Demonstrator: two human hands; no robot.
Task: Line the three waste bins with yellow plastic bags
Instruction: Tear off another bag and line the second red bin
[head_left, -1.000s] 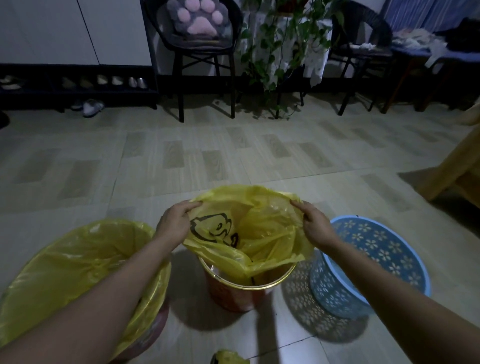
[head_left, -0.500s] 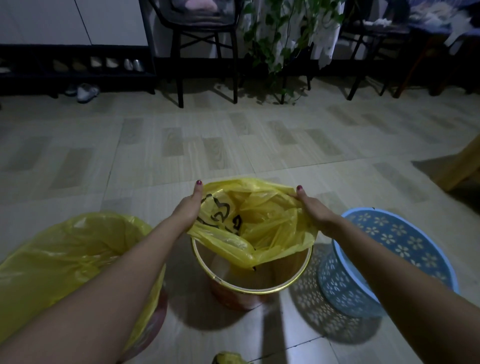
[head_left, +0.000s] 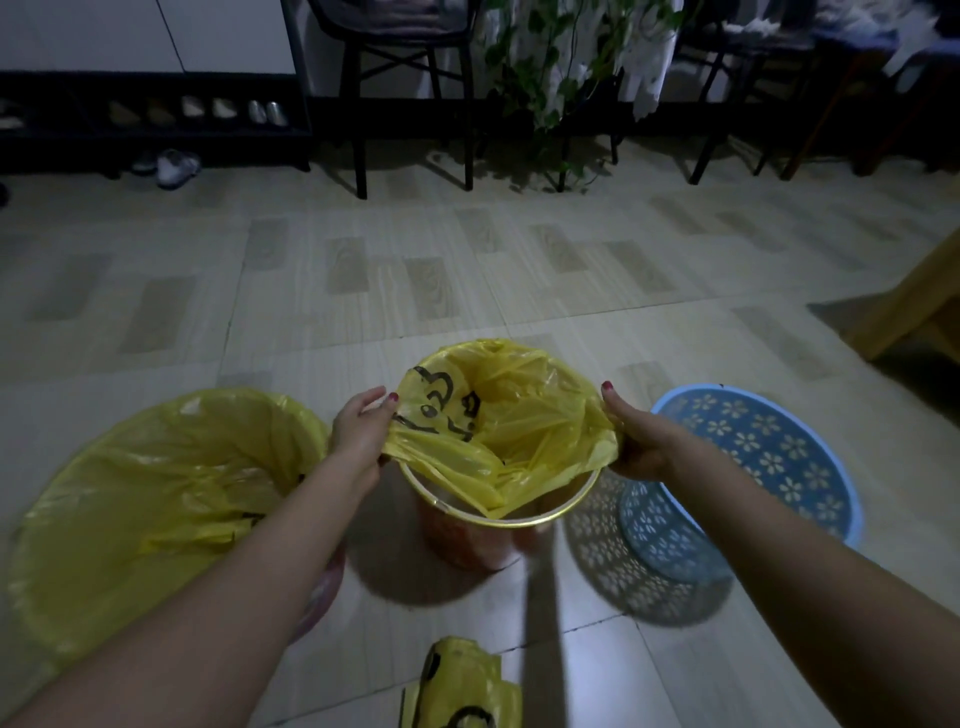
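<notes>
yellow bag (head_left: 511, 431) in left hand (head_left: 358, 431) and right hand (head_left: 636, 441) grip over middle bin (head_left: 483, 530), between lined bin (head_left: 145, 499) and blue basket (head_left: 748, 473)

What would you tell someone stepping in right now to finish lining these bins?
Left hand and right hand each grip an edge of the bag over the middle bin.
Far edge is over the rim; near edge sags inside.
Left bin: lined.
Blue bin: bare.
Spare bag lies on the floor.
Left: finish the middle bin, line the blue.
</notes>
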